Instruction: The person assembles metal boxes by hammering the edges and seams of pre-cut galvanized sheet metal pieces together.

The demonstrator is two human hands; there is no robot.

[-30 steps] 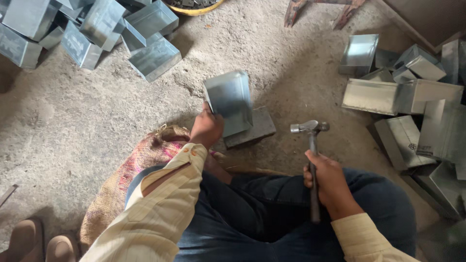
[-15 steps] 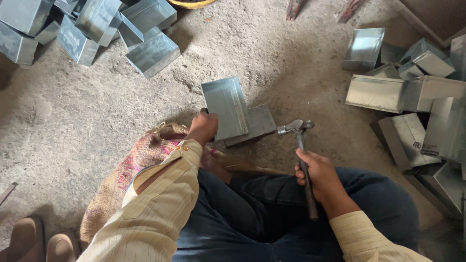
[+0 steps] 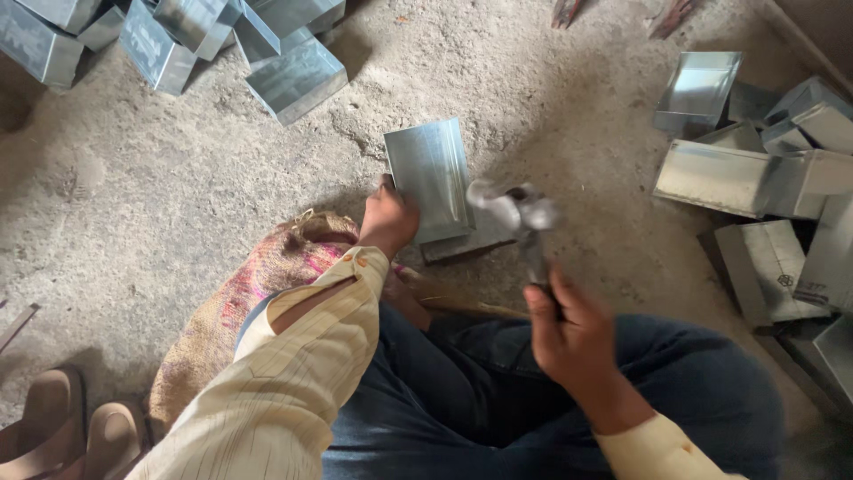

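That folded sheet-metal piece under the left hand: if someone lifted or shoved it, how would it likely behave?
The sheet-metal piece looks thin and folded, so probably light yet fairly stiff. Its bare shiny surface suggests it could slide on the block beneath; the left hand pins its near edge, perhaps for that reason. Lying flat, it seems unlikely to roll or tip, though the cut edges may be sharp.
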